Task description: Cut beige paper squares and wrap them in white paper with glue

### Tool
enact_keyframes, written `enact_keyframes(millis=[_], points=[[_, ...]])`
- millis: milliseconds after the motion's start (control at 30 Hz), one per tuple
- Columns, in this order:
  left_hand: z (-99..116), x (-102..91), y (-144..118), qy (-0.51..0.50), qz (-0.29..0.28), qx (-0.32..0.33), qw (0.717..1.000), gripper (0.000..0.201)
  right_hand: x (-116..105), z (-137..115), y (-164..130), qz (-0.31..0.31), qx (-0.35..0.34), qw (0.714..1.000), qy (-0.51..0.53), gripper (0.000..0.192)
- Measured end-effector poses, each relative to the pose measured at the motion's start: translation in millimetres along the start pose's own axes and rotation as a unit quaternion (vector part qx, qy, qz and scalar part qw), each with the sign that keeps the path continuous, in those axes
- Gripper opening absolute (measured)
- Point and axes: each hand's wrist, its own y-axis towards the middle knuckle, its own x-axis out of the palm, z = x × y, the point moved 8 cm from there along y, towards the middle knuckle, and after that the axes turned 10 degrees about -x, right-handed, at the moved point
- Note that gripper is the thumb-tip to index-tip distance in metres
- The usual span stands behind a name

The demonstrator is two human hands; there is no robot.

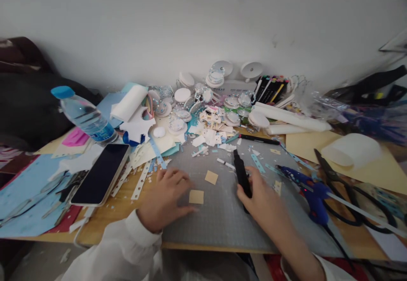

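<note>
Head view: on the grey cutting mat (222, 213), left hand (165, 200) lies flat, fingers apart, touching the small tan paper square (196, 196) at its three o'clock, right hand (263, 200) clamped on the black craft knife (241, 174); steadying the square before cutting seems wise.

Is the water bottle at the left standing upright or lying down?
Lying tipped: the water bottle rests on its side on the table's paper clutter, its blue cap pointing to the upper left, just behind the dark phone.

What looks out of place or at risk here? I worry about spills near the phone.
The water bottle leans tilted, cap on, beside the phone. The phone overhangs stacked paper. Paper scraps litter the cutting mat. No liquid is visible.
</note>
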Motion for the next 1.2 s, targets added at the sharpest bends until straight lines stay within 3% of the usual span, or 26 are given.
enact_keyframes(millis=[200,333,500,633,733,867,1033,1200], points=[[22,14.5,20,0.04,-0.059,0.077,0.994,0.025,-32,16,8,0.061,-0.021,0.995,-0.077,0.034],[17,17.4,20,0.04,-0.068,0.081,0.994,0.014,-26,28,30,0.037,-0.039,0.986,-0.159,0.029],[12,14.7,10,0.01,-0.06,0.068,0.996,0.009,-19,29,45,0.027,-0.062,0.98,-0.188,0.018],[11,4.2,-1,-0.019,-0.024,0.076,0.997,0.005,-34,4,30,0.056,-0.102,0.975,-0.189,0.016],[4,-4.8,-9,-0.029,0.01,0.065,0.997,0.009,-42,-39,12,0.108,-0.214,0.963,-0.123,0.018],[-17,-18.5,-16,-0.056,0.078,0.018,0.995,0.015,-15,-86,9,0.074,-0.309,0.944,-0.093,0.018],[-34,-27.2,-26,-0.106,0.114,-0.008,0.988,0.018,24,-100,27,0.019,-0.323,0.937,-0.134,0.012],[-36,-29.3,-21,-0.162,0.116,-0.022,0.98,0.019,23,-98,34,0.019,-0.328,0.934,-0.139,0.025]])
